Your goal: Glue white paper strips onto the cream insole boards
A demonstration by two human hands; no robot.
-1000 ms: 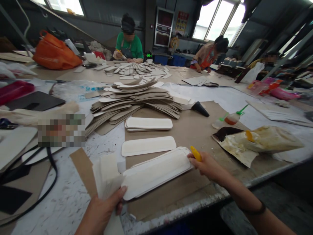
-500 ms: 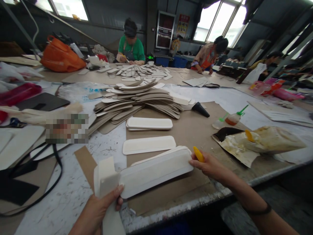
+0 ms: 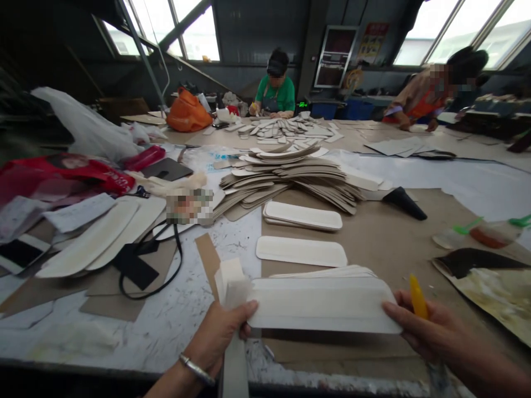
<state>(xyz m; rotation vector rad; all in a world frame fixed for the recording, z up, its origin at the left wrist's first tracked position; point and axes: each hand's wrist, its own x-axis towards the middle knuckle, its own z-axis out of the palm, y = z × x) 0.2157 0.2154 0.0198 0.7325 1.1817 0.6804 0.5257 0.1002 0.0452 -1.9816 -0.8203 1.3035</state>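
Observation:
A long white panel with rounded corners point(image 3: 323, 304) is held by its two ends above the brown sheet. My left hand point(image 3: 224, 331) pinches its left end, thumb on top. White strips point(image 3: 233, 282) stand up behind that hand, and a pale strip point(image 3: 235, 365) hangs below; whether they are one piece I cannot tell. At the right end, my right hand point(image 3: 435, 329) closes on the panel and also keeps a yellow-handled tool point(image 3: 418, 298) between its fingers; the tool's lower end is blurred. Behind the held panel lie a stack of similar panels point(image 3: 352, 271) and another white panel point(image 3: 301, 251).
A small panel stack point(image 3: 302, 215) and a large fanned pile point(image 3: 290, 177) lie farther back. On the right are a black cone point(image 3: 404, 203), squeeze bottles point(image 3: 493, 235) and a glue-smeared wrapper point(image 3: 493, 293). A phone point(image 3: 22, 253) lies left. Two people point(image 3: 276, 88) work across the table.
The view has swung left, so the table's things appear farther right. The held panel has gone from slanting to nearly level. Both hands keep hold of it.

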